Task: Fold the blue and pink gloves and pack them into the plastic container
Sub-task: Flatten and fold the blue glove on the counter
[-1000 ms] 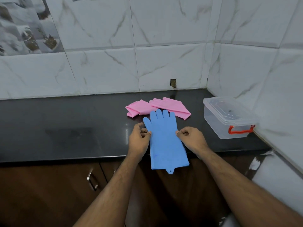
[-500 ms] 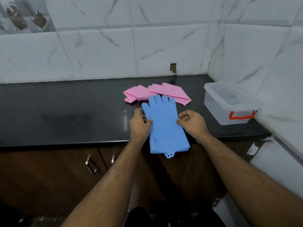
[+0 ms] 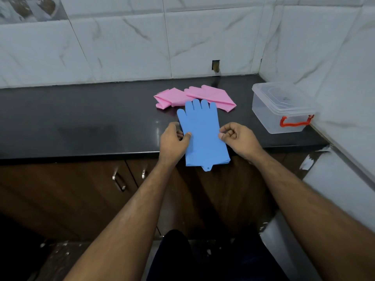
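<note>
Head view. Since the earlier frame the blue gloves have slid a little farther onto the black countertop, so less of the cuff overhangs the front edge, and my hands have travelled with them; the pinches themselves look unchanged. The stack lies flat, fingers pointing toward the tiled wall, the cuff tab hanging just past the counter edge above the wooden cabinet doors. My left hand pinches the stack's left edge between thumb and curled fingers; my right hand pinches the right edge the same way. Layered edges at the cuff suggest two gloves laid one on the other, though I cannot be certain. The pink gloves rest just behind the blue fingertips, already doubled over and partly overlapping each other. The clear plastic container, lid on and red latch facing me, stands well apart at the right, by the corner.

To fold well, I judge I should keep both side edges aligned, bring the cuff end up to meet the fingertips in one even motion, then press the crease flat so the silicone does not spring open. The lid must come off before packing.
</note>
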A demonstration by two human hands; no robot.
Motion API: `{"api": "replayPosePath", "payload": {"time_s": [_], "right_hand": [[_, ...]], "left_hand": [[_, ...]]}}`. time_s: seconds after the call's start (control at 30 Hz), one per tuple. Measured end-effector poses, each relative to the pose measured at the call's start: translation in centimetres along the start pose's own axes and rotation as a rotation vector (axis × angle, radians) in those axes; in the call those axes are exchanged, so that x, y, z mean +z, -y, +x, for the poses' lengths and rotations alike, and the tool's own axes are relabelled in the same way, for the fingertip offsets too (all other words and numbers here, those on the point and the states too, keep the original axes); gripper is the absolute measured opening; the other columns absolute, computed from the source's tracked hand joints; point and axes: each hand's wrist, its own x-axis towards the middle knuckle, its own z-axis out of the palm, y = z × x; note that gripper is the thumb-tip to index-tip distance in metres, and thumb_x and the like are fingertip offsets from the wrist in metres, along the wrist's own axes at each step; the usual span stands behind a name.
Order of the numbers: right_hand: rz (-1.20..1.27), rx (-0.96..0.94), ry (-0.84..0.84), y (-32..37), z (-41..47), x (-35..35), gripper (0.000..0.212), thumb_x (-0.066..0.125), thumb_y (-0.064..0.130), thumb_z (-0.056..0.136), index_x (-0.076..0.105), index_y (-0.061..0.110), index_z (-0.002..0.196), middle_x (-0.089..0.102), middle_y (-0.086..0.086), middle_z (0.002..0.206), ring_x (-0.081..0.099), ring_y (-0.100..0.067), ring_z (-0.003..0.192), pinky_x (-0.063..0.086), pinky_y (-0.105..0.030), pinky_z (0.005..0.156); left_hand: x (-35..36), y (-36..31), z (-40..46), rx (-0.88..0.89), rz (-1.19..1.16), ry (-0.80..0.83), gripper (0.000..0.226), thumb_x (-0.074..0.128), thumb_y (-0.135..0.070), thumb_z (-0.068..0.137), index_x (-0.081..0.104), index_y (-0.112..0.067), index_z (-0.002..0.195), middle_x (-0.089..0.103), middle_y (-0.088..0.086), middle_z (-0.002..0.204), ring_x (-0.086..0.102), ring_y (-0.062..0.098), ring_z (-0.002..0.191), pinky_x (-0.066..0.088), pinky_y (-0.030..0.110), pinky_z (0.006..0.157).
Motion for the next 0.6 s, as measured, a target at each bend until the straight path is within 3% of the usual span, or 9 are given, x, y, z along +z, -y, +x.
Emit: {"api": "replayPosePath", "payload": {"time_s": [0.17,0.27,0.4,0.5,0.6], "right_hand": [[0.009,-0.017,-0.226,-0.2,-4.2,1.7,0.012,0.064,0.024,0.098,0.066,0.020,0.109,0.064,0.006,0.090,0.058,-0.007,0.078,0.050,-0.022,0.071],[0.137,0.053,-0.360,-0.9,-8.1,4.2,0.015,0.066,0.024,0.097,0.067,0.020,0.111,0.064,0.004,0.100,0.062,-0.007,0.086,0.058,-0.029,0.079],[0.378,0.178,-0.276,-1.1,-10.7,5.6,0.026,0.061,0.035,0.100,0.056,0.032,0.125,0.069,0.008,0.113,0.070,-0.008,0.095,0.059,-0.038,0.089],[0.467,0.152,-0.231,-0.3,-10.5,4.6,0.038,0.053,0.041,0.103,0.043,0.039,0.140,0.070,0.010,0.114,0.073,-0.006,0.090,0.060,-0.030,0.081],[0.421,0.095,-0.223,0.6,-10.4,4.3,0.029,0.054,0.041,0.103,0.051,0.044,0.131,0.071,0.012,0.107,0.071,-0.005,0.091,0.055,-0.027,0.077]], "left_hand": [[0.1,0.0,-4.1,-0.043,-0.068,-0.031,0.038,0.072,-0.026,0.093,0.057,-0.014,0.125,0.057,-0.003,0.106,0.058,0.012,0.094,0.047,0.017,0.076],[1.1,0.1,-7.6,-0.100,-0.149,-0.057,0.042,0.072,-0.025,0.092,0.055,-0.018,0.130,0.053,-0.004,0.117,0.058,0.009,0.102,0.043,0.009,0.073],[2.1,-0.1,-10.5,-0.195,-0.310,-0.119,0.047,0.067,-0.024,0.098,0.046,-0.025,0.140,0.067,-0.006,0.109,0.063,-0.003,0.086,0.043,0.005,0.062],[1.6,-0.5,-10.2,-0.202,-0.388,-0.172,0.041,0.064,-0.025,0.100,0.045,-0.028,0.137,0.074,-0.004,0.095,0.067,0.008,0.082,0.048,0.021,0.069],[1.1,-1.0,-9.9,-0.244,-0.512,-0.126,0.030,0.063,-0.016,0.100,0.052,-0.028,0.125,0.074,0.005,0.094,0.073,0.017,0.085,0.059,0.033,0.074]]}}
